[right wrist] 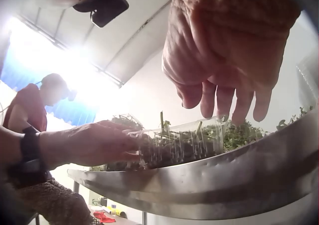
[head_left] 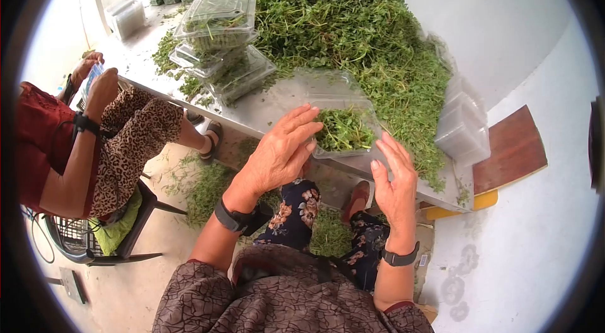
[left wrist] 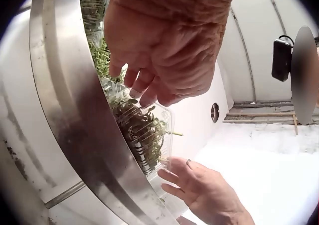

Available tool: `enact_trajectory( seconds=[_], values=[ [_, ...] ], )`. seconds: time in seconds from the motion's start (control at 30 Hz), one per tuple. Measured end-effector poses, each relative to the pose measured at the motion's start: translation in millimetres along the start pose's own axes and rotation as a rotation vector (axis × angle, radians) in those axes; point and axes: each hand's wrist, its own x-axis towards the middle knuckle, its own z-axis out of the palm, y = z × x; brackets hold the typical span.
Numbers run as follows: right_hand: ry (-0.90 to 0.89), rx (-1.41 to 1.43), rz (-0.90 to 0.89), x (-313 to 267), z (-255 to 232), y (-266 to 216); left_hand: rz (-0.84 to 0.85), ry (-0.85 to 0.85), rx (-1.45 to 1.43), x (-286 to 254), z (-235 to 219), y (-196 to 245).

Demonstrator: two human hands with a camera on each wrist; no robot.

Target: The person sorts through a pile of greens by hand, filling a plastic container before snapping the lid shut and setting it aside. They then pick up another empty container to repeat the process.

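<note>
A clear plastic clamshell box (head_left: 340,154), lid (head_left: 333,85) raised at the back, sits at the table's front edge. Cut leafy green stems (head_left: 345,128) lie inside it, a few poking above the rim in the right wrist view. My left hand (head_left: 283,153) is at the box's left side, fingers extended, fingertips right at the rim. On the opposite side, my right hand (head_left: 397,188) has its fingers loosely straight and its fingertips near the right rim. In the right wrist view the right hand (right wrist: 229,50) hangs above the box (right wrist: 182,147).
A big heap of greens (head_left: 328,11) covers the table behind the box. Filled clamshell boxes (head_left: 217,24) are stacked to the left, empty ones (head_left: 463,122) to the right. Another person (head_left: 63,144) sits at the left. Loose stems (head_left: 205,191) litter the floor.
</note>
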Motion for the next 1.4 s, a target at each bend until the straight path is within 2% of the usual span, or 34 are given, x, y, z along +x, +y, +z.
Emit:
enact_trajectory(
  seconds=[0.27, 0.4, 0.57, 0.7, 0.93, 1.4],
  values=[
    [0.07, 0.068, 0.045, -5.5, 2.0, -3.3, 0.087, 0.04, 0.027, 2.8, 2.1, 6.3],
    [0.128, 0.039, 0.053, -3.6, 0.4, -5.0, 0.052, 0.184, 0.209, 6.4, 31.6, 30.2],
    [0.119, 0.042, 0.058, -10.5, -2.8, -4.7, 0.032, 0.264, 0.101, 2.3, 32.1, 38.2],
    [0.104, 0.028, 0.01, -12.2, -2.5, -5.7, -0.008, 0.238, 0.196, -1.4, 15.0, 26.8],
    [0.073, 0.035, -0.046, -9.7, 10.4, -16.3, 0.026, 0.13, 0.231, -1.9, 12.5, 11.5],
    [0.045, -0.059, -0.022, -0.5, 15.0, -17.9, 0.123, 0.12, 0.205, 1.9, 18.4, 35.8]
  ],
)
